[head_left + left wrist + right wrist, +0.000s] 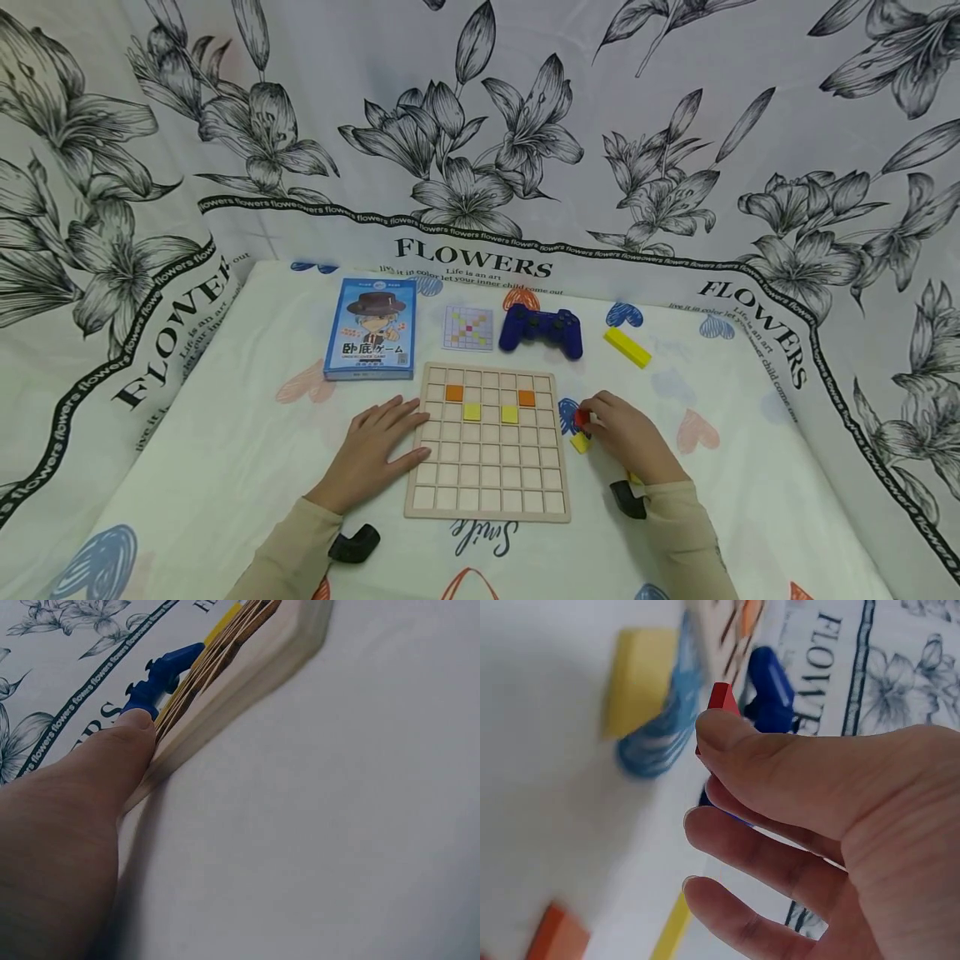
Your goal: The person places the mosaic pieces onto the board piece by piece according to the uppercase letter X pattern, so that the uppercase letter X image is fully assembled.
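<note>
A wooden grid board [490, 478] lies in the middle of the table. Two orange tiles [453, 392] and two yellow tiles [509, 413] sit in its upper cells. My left hand [375, 450] rests at the board's left edge with its fingers spread; the left wrist view has the thumb [127, 742] against the board's side. To the right of the board, my right hand [622, 433] pinches a small red tile [721, 697] between thumb and forefinger. Just below that tile, a loose yellow tile [581, 443] lies on the cloth.
Behind the board are a blue game box [372, 329], a small patterned card [468, 328] and a blue game controller [540, 328]. A yellow bar [627, 347] lies farther right. The right wrist view has an orange-red tile [557, 934] on the cloth.
</note>
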A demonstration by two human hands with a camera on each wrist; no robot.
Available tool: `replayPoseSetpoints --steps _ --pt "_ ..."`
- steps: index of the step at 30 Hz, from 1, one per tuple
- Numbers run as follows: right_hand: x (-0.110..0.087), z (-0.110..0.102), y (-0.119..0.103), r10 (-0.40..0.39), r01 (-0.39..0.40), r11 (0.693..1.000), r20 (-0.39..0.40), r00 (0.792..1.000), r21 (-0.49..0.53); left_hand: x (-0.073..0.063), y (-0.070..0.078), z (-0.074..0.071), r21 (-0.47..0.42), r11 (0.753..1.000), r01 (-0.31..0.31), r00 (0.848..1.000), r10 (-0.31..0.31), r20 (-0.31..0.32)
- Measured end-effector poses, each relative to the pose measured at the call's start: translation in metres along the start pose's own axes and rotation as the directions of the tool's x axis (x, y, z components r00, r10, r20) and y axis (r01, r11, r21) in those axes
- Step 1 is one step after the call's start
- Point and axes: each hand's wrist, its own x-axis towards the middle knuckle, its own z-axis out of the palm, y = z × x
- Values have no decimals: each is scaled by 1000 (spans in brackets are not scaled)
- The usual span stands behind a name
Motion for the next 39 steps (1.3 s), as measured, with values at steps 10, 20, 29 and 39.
replayPoseSetpoints --steps 10,20,29,39 --pt "20 5 -43 -24 20 997 64 998 73 0 1 -2 -11 1000 26 999 -25 43" --pt "33 19 -77 -238 233 966 28 971 109 1 3 -2 -17 1000 25 998 -24 51" --pt "43 27 -96 -336 336 942 21 942 20 0 4 -3 -14 1000 19 999 -19 35" --pt "47 33 -101 -345 345 938 34 938 -18 0 3 -5 -11 1000 19 999 -19 43"
